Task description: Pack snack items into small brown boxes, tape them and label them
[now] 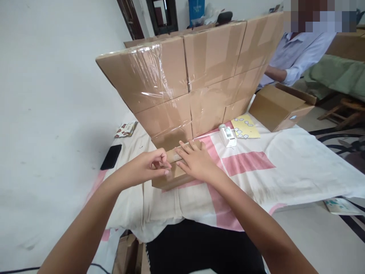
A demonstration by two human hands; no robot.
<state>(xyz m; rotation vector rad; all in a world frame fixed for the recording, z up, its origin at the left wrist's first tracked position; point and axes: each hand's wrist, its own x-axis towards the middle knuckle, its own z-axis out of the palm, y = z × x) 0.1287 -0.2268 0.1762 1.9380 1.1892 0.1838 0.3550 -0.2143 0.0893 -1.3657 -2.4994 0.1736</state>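
Observation:
A small closed cardboard box lies on the table in front of me, with what looks like a shiny strip of tape along its top. My right hand rests flat on the box, fingers spread and pointing away from me. At the box's left end is my left hand, its fingers curled and the thumb brought towards them. Something pale and glossy shows near those fingertips, too small to make out. Just to the right stands a white tape dispenser-like device.
A tall wall of taped cardboard stands behind the box. A black phone and printed packets lie left. A yellow sheet with white labels and an open carton are right. Another person sits beyond.

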